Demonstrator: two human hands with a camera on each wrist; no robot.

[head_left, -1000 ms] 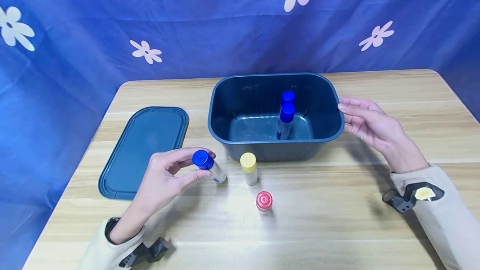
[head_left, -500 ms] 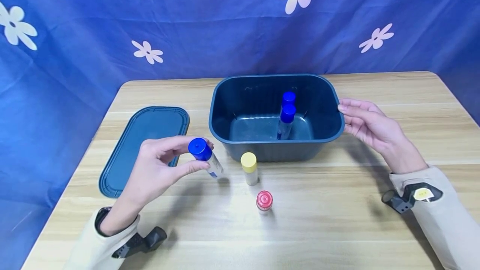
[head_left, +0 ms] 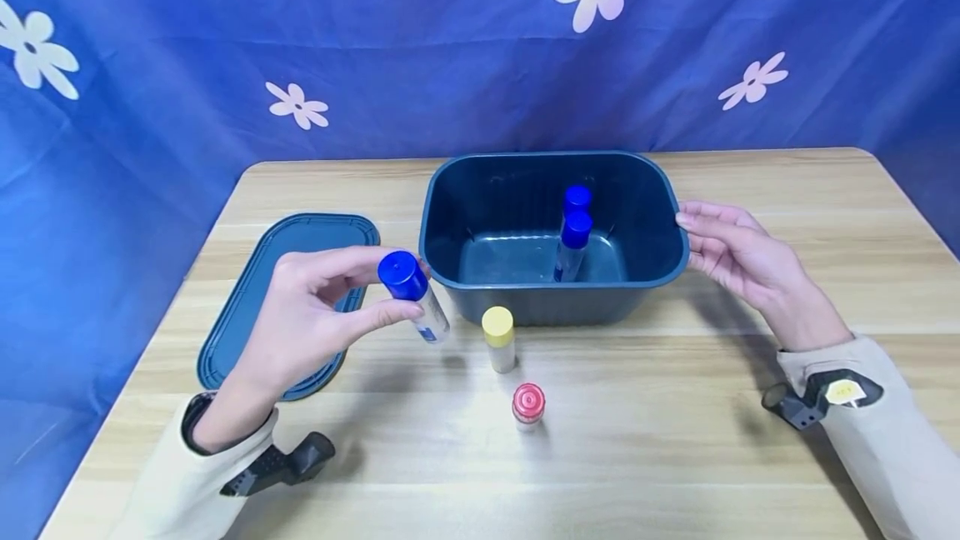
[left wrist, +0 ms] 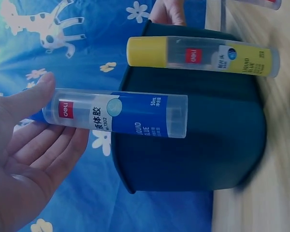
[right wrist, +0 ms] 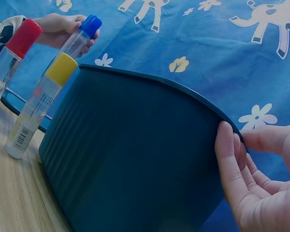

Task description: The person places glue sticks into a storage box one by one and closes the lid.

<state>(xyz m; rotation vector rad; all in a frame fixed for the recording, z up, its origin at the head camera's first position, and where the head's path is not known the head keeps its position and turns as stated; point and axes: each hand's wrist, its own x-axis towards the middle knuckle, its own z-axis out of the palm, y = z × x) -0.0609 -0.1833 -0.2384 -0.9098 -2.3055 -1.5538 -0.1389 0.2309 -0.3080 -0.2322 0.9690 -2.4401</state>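
Observation:
My left hand (head_left: 307, 307) pinches a blue-capped liquid glue bottle (head_left: 429, 311) near its cap, between thumb and fingers. The bottle is tilted and raised off the table, in front of the dark teal plastic box (head_left: 540, 304). In the left wrist view its blue-and-white label (left wrist: 118, 116) shows. My right hand (head_left: 738, 257) holds the right end of the box, thumb and fingers pinching the rim (right wrist: 203, 99). Inside the box, toward its right, stand two more blue-capped glue bottles, a nearer one (head_left: 574, 233) partly covering a farther one (head_left: 577, 195).
A yellow-capped glue bottle (head_left: 498, 336) stands in front of the box. Nearer still is a red-capped bottle (head_left: 528, 403). Flat on the wooden table (head_left: 637, 457) at left lies the teal lid (head_left: 311, 244), partly behind my left hand. A blue flowered curtain (head_left: 420, 48) hangs behind.
My left hand has lifted the blue-capped glue bottle from near the tabletop, moving it up and slightly toward the box. My right hand has stayed on the box rim.

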